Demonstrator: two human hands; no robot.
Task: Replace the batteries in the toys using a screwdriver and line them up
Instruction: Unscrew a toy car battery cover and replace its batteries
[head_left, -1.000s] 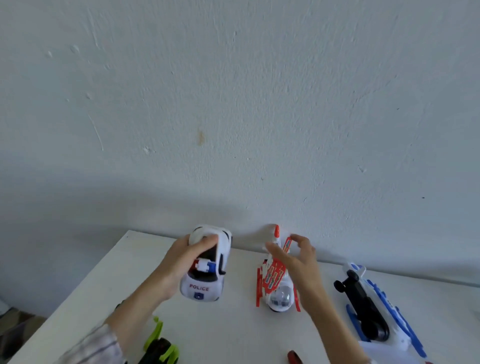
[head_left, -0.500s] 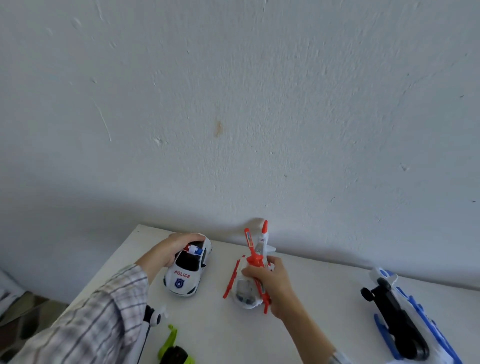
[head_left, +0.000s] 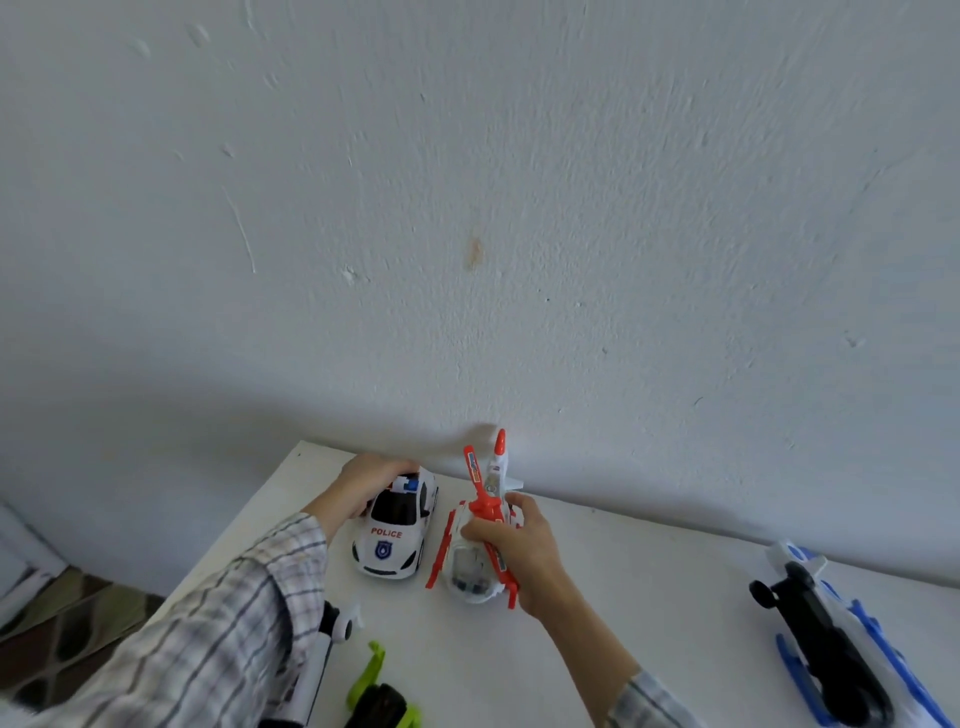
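Observation:
A white police car toy (head_left: 396, 525) stands on the white table (head_left: 649, 597) near the back left corner, nose towards me. My left hand (head_left: 363, 480) grips its roof and rear from the left. To its right stands a white and red helicopter toy (head_left: 475, 540), tail up against the wall. My right hand (head_left: 519, 545) grips its body and rotor hub from the right. No screwdriver or batteries are visible.
A blue and white helicopter toy (head_left: 841, 639) lies on its side at the right, black underside showing. A green and black toy (head_left: 382, 696) lies at the bottom edge, and a white toy (head_left: 332, 629) is partly hidden under my left sleeve. The wall runs directly behind the table.
Both toys have been set down closer to the back left corner. My right hand went from open fingers over the red helicopter to gripping it. The camera tilted and shifted.

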